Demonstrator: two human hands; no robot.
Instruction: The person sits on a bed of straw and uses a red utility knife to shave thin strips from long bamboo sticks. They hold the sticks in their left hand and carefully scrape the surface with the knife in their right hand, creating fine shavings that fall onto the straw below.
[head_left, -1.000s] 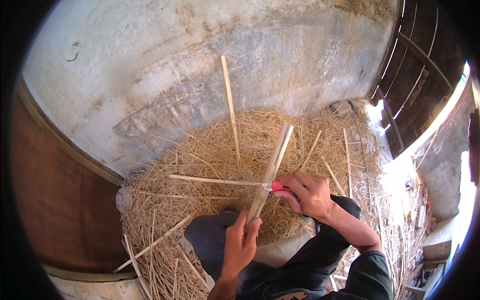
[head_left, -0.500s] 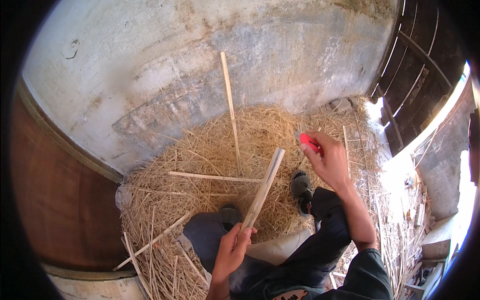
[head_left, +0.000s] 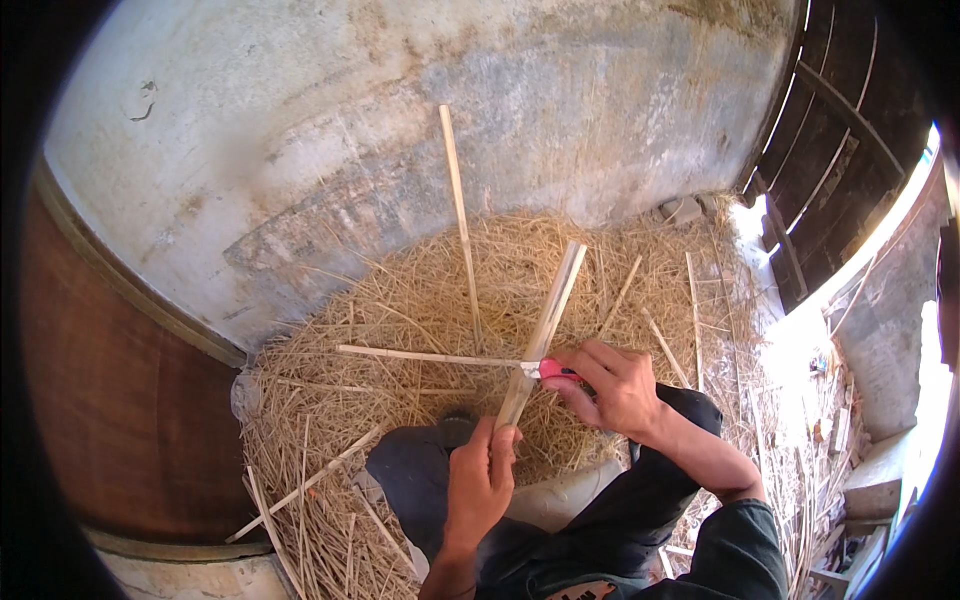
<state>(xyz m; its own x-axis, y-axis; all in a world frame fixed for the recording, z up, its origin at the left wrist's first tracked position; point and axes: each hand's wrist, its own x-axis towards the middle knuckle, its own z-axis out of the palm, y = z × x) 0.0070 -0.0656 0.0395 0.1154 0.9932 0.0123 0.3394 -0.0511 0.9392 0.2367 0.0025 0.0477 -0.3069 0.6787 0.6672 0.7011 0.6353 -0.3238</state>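
My left hand [head_left: 482, 482] is closed round the lower end of a split bamboo strip [head_left: 558, 296], which slants up and away to the right. In my right hand [head_left: 612, 388] is a red-handled utility knife [head_left: 556, 371], gripped between thumb and fingers. Its short pale blade lies across the strip, a little above my left hand, and appears to touch it. Behind the blade, a thin bamboo stick [head_left: 430, 354] lies level on the shavings to the left.
Bamboo shavings [head_left: 400, 315] cover the floor in a heap against a stained wall [head_left: 330, 130]. A tall bamboo stick [head_left: 457, 190] leans on that wall. Loose sticks [head_left: 305, 487] lie at lower left, beside a brown panel [head_left: 120, 380]. Dark slatted boards [head_left: 840, 130] stand at right.
My right hand has come down and to the left, bringing the knife blade onto the bamboo strip. The strip's far end has risen and shifted slightly right in my left hand.
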